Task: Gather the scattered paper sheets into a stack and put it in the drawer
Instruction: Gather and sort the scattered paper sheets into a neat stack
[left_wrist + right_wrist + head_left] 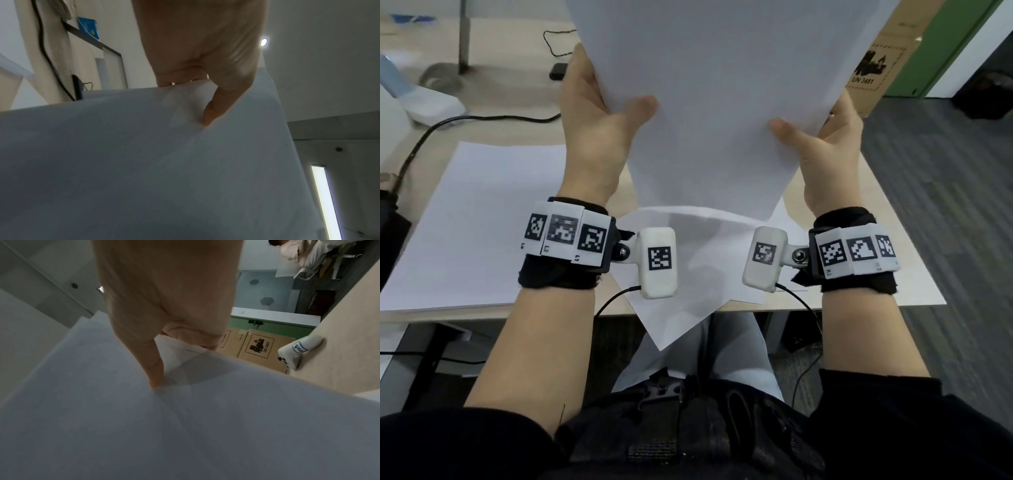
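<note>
I hold a stack of white paper sheets (715, 102) upright above the table. My left hand (602, 113) grips its left edge, thumb on the near face and fingers behind. My right hand (825, 137) grips the right edge the same way. In the left wrist view the thumb of my left hand (216, 105) presses on the sheets (144, 162). In the right wrist view the thumb of my right hand (154, 366) pinches the sheets (185, 426). Another white sheet (688, 274) lies below on the table, overhanging its front edge. A large white sheet (476, 222) lies at the left. No drawer is in view.
The light wooden table (893, 240) ends at the right over grey carpet. A black cable (431, 130), a small black device (558, 71) and a white object (431, 102) lie at the back left. A cardboard box (876, 61) stands at the back right.
</note>
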